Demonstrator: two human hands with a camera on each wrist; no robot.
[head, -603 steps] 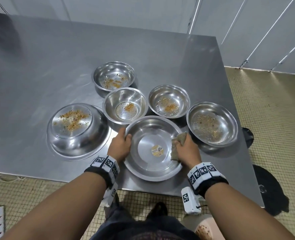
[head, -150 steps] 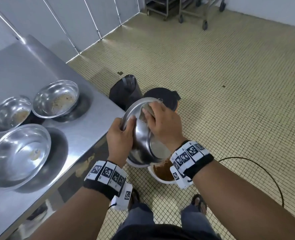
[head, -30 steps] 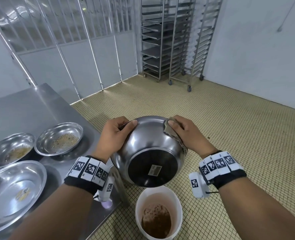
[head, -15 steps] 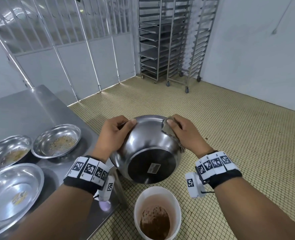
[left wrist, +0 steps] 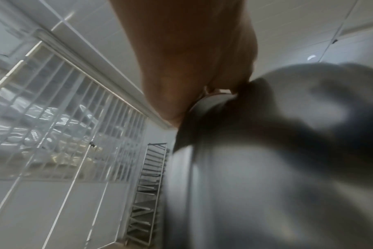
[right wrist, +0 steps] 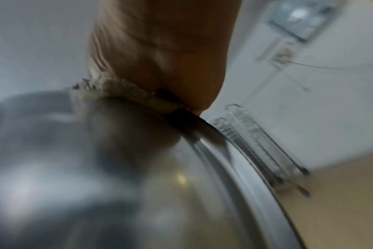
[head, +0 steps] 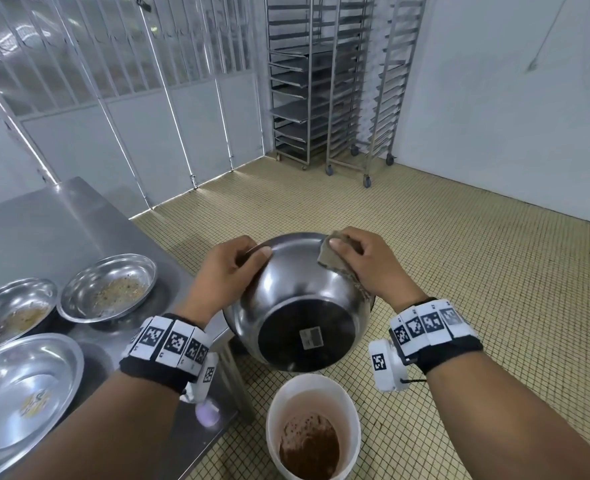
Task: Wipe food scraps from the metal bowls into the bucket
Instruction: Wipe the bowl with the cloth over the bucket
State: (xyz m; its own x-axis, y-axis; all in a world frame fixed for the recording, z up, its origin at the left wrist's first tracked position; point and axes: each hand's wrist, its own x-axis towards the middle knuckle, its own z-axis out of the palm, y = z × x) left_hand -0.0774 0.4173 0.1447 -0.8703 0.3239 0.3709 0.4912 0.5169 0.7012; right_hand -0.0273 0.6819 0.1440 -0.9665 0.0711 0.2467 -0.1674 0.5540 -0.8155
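bucket (head: 312, 427) sitting on floor, holding brown scraps | metal bowl (head: 297, 306) being held tipped above it, base toward camera — interior hidden | left hand (head: 226, 275) gripping left rim, thumb on outside; right hand (head: 369, 268) pinching cloth (head: 335, 259) against right rim | three bowls (head: 108, 287) sitting on table (head: 44, 230) — two with crumbs

bare forearms, black wristbands (head: 169, 370), white coded tags (head: 425, 323)

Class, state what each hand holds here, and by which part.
Left hand grips the upturned metal bowl at its rim. Right hand grips the opposite rim with a cloth pinched against it.
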